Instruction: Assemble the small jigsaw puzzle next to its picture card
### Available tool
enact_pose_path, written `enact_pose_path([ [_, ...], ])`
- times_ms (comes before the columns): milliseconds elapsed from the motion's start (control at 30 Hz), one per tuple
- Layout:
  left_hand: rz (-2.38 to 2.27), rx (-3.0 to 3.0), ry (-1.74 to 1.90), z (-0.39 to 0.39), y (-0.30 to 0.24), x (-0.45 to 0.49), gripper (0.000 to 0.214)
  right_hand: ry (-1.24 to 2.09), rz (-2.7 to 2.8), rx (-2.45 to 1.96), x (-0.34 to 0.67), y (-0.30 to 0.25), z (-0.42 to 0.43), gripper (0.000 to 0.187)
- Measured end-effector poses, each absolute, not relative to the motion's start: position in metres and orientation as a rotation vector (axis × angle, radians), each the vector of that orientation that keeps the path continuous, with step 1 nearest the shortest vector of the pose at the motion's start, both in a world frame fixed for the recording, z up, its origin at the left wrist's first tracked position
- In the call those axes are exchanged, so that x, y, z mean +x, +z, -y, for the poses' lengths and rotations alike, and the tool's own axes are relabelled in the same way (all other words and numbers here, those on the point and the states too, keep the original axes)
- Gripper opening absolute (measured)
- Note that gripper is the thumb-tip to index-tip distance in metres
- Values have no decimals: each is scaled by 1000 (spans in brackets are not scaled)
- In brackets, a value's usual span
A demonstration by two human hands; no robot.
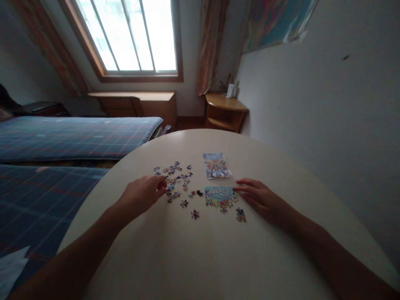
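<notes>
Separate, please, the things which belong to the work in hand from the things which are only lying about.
Work in hand:
loose puzzle pieces, beside the left hand
partly joined puzzle, right hand's fingers at its right edge
printed sheet, probably the reference picture
round table, under them

Just about:
white paper, lower left
plaid bedding
desk
corner shelf
wall poster

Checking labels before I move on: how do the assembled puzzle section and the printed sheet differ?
The assembled puzzle section has a jagged lower edge; the printed sheet has smoother edges.
The puzzle section is teal across its top, while the sheet shows blue and orange.
The right hand is at the puzzle section's right edge; no hand touches the sheet.
Both lie on the table.
</notes>
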State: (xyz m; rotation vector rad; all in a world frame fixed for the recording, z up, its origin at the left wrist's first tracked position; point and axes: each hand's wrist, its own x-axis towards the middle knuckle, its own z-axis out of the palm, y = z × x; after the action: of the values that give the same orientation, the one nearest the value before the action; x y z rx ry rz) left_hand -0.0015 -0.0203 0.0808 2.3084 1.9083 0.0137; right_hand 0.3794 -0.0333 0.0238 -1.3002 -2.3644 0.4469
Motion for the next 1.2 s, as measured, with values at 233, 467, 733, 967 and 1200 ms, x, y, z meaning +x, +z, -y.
enact_pose_path([
  [233, -1693, 2288, -13, 25, 77, 4, 15, 422, 2373, -1294, 381, 22, 33, 36],
  [467, -1601, 2340, -7, 25, 73, 1, 13, 423, 2388, -1273, 382, 21, 32, 36],
  [733, -1658, 2324, -70, 37, 78, 11, 12, 394, 2422, -1207, 381, 24, 31, 34],
  [967, -1400, 2399, 388, 41, 67, 33, 8, 236, 2398, -1161, 370, 33, 34, 27],
  [1200, -1224, 2194, 652, 62, 33, 73, 15, 217, 2378, -939, 327, 48, 59, 18],
])
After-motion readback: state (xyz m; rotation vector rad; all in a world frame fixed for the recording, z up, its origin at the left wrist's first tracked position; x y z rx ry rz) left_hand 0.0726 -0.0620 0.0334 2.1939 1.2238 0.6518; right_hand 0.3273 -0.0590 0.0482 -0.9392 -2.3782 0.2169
